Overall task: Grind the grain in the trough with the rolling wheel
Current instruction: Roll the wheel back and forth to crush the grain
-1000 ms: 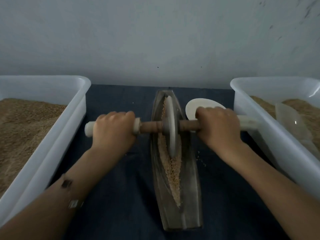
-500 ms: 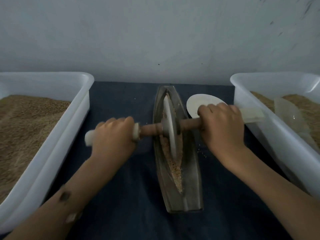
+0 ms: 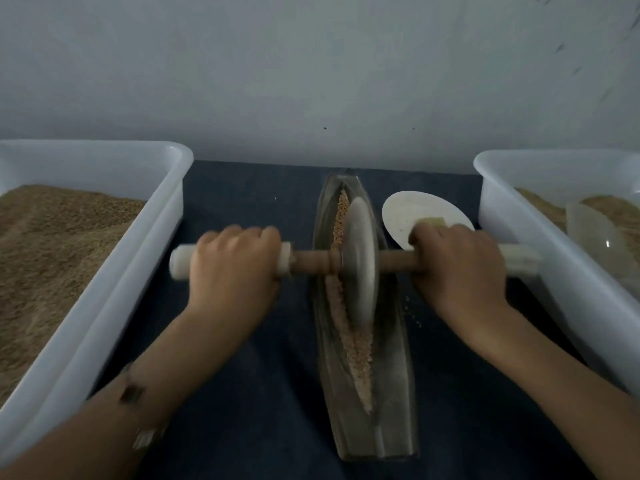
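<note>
As both hands clamp the axle, a wheel (image 3: pixel 360 261) stands on edge in the trough (image 3: pixel 394 393), amid the grain (image 3: pixel 356 355).

From left: a white bin (image 3: pixel 114 306) heaped with brown grain; the left hand (image 3: pixel 232 268) curled round the axle's pale left grip; the long trough on blue cloth (image 3: pixel 249 410); the right hand (image 3: pixel 460 268) wrapped round the right grip, before a white disc (image 3: pixel 408 209); a second bin (image 3: pixel 540 271) holding grain and a clear scoop (image 3: pixel 599 237).
</note>
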Demonstrator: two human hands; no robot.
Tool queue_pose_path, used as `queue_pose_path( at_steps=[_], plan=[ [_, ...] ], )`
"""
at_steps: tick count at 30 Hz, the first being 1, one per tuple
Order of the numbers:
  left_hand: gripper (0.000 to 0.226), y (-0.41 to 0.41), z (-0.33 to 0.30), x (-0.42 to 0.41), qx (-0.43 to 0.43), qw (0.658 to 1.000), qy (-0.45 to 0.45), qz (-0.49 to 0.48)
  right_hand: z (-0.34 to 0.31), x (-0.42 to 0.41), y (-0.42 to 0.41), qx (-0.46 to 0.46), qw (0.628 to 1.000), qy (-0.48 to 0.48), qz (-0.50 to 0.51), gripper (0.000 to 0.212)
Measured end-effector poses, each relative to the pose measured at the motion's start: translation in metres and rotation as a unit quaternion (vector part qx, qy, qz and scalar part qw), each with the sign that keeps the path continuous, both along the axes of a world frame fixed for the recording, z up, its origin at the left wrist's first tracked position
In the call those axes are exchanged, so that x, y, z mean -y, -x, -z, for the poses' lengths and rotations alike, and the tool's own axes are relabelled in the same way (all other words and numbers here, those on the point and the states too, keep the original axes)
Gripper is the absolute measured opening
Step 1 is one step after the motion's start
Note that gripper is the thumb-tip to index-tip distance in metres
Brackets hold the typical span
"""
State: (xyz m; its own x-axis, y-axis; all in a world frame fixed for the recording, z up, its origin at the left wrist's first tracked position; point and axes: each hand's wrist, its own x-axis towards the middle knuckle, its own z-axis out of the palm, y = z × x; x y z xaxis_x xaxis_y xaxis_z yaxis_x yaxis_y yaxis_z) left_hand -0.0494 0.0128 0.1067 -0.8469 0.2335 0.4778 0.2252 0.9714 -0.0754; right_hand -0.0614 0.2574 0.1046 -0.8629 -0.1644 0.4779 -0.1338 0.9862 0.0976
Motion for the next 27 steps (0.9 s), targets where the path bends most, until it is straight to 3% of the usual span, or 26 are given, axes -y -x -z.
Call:
queue_pose_path(
  at_steps=[5,9,13,17,22,27],
  plan=[
    [0.016,0.076,-0.008,-0.010,0.037,0.996,0.009,-0.085,-0.006,0.008,0.073,-0.018,0.999,-0.003,0.038,0.008],
    [0.020,0.097,-0.008,-0.009,0.073,0.993,-0.021,-0.089,-0.011,0.010,0.089,-0.060,0.997,-0.011,0.036,0.011],
    [0.030,0.064,-0.002,-0.004,0.035,0.998,-0.009,-0.054,-0.002,0.009,0.052,-0.064,0.998,0.008,0.015,0.007],
    [0.038,0.002,-0.005,0.002,-0.002,1.000,0.009,0.015,-0.002,-0.003,-0.012,-0.019,0.999,0.005,-0.040,0.020],
    [0.034,-0.062,-0.019,0.011,0.014,0.997,-0.001,0.071,-0.017,-0.016,-0.081,-0.001,0.997,0.016,-0.078,0.031],
    [0.048,-0.055,-0.016,0.014,0.045,0.997,-0.015,0.066,-0.023,-0.013,-0.083,0.005,0.997,0.013,-0.081,0.027]
  ],
)
